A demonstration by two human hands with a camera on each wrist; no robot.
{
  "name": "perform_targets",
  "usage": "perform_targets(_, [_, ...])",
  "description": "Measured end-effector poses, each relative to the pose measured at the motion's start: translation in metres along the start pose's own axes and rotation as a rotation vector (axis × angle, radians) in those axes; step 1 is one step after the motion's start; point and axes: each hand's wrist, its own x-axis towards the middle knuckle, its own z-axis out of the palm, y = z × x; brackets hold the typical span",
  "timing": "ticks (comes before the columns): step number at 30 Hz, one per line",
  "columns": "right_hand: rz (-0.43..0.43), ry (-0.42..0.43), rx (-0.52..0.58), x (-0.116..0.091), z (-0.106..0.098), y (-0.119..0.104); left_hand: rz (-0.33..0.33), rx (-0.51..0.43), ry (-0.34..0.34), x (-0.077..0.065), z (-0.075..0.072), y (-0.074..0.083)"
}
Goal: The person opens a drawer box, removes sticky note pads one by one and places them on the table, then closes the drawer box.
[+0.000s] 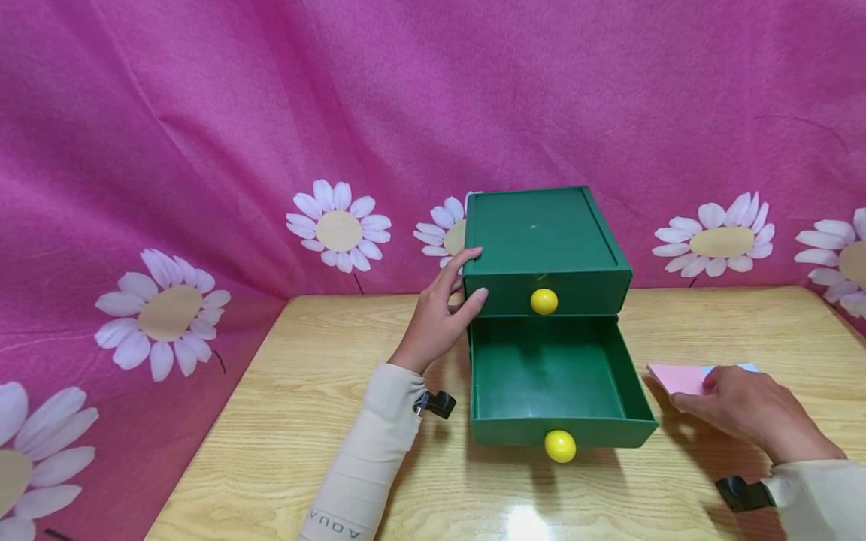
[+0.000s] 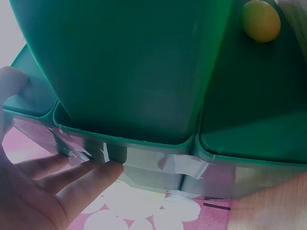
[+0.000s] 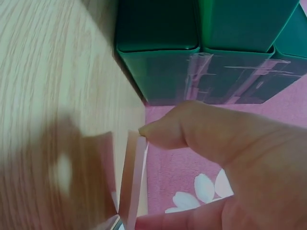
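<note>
A green drawer unit point(image 1: 541, 233) with yellow knobs stands on the table, its middle drawer point(image 1: 548, 432) pulled out and bare inside. My left hand point(image 1: 436, 315) rests against the unit's left side, thumb at the front edge and one fingertip at the top edge. The left wrist view shows the straight fingers point(image 2: 91, 187) touching the clear tape point(image 2: 144, 158) on that side. To the right, my right hand point(image 1: 751, 409) pinches a flat pink and light-blue paper pad point(image 1: 673, 377). In the right wrist view the pad point(image 3: 133, 177) is edge-on, between thumb and fingers.
Light wooden tabletop point(image 1: 325, 361) lies under everything. Behind and to the left hangs a magenta cloth point(image 1: 379, 98) with white flowers. A further drawer front with a yellow knob point(image 2: 260, 21) shows in the left wrist view. Both wrists wear black mounts.
</note>
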Motion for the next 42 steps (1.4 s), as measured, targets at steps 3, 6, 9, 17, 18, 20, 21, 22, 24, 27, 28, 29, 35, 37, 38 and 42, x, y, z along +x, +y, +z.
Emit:
perform_targets(3, [-0.004, -0.016, 0.014, -0.001, 0.001, 0.000, 0.004, -0.001, 0.001, 0.000, 0.000, 0.000])
perform_targets(6, [0.001, -0.034, 0.024, 0.000, 0.003, 0.001, 0.003, -0.003, 0.000, 0.000, 0.000, 0.000])
perform_targets(9, [-0.005, -0.027, 0.017, 0.001, 0.005, 0.003, -0.002, -0.014, -0.003, 0.000, 0.001, 0.000])
perform_targets(17, [0.007, -0.042, 0.014, 0.004, 0.007, 0.005, -0.008, -0.024, -0.006, 0.000, 0.001, 0.000])
perform_targets(18, [0.010, -0.044, 0.016, 0.004, 0.007, 0.005, -0.007, -0.018, -0.004, 0.000, 0.001, -0.001])
perform_targets(20, [0.012, -0.044, 0.017, 0.004, 0.007, 0.005, -0.006, -0.007, -0.001, 0.000, 0.001, -0.001])
perform_targets(21, [0.012, -0.040, 0.014, 0.004, 0.007, 0.004, -0.006, -0.004, 0.000, 0.000, 0.001, -0.001])
perform_targets(22, [0.009, -0.035, 0.013, 0.003, 0.007, 0.004, -0.006, -0.001, 0.001, -0.001, 0.001, -0.001])
perform_targets(24, [0.000, -0.022, 0.010, 0.002, 0.008, 0.003, -0.007, 0.002, 0.002, -0.001, 0.001, -0.002])
perform_targets(27, [-0.013, -0.005, 0.011, 0.000, 0.008, -0.001, -0.009, -0.003, 0.000, -0.001, 0.001, -0.002])
perform_targets(28, [-0.017, -0.002, 0.015, -0.001, 0.008, -0.002, -0.009, -0.002, 0.000, -0.001, 0.001, -0.002])
perform_targets(29, [-0.022, 0.002, 0.015, -0.001, 0.008, -0.003, -0.009, -0.002, 0.000, -0.001, 0.001, -0.002])
perform_targets(35, [-0.040, -0.016, 0.033, -0.002, 0.010, -0.010, 0.007, -0.005, 0.003, 0.001, 0.001, -0.001])
perform_targets(37, [-0.025, -0.038, 0.044, -0.001, 0.011, -0.011, 0.009, -0.009, 0.002, 0.001, 0.001, -0.001])
perform_targets(38, [-0.018, -0.044, 0.048, 0.000, 0.011, -0.012, 0.011, -0.012, 0.002, 0.001, 0.001, -0.001])
perform_targets(42, [-0.010, -0.041, 0.036, -0.001, 0.012, -0.013, 0.008, -0.023, 0.000, 0.001, 0.001, -0.001])
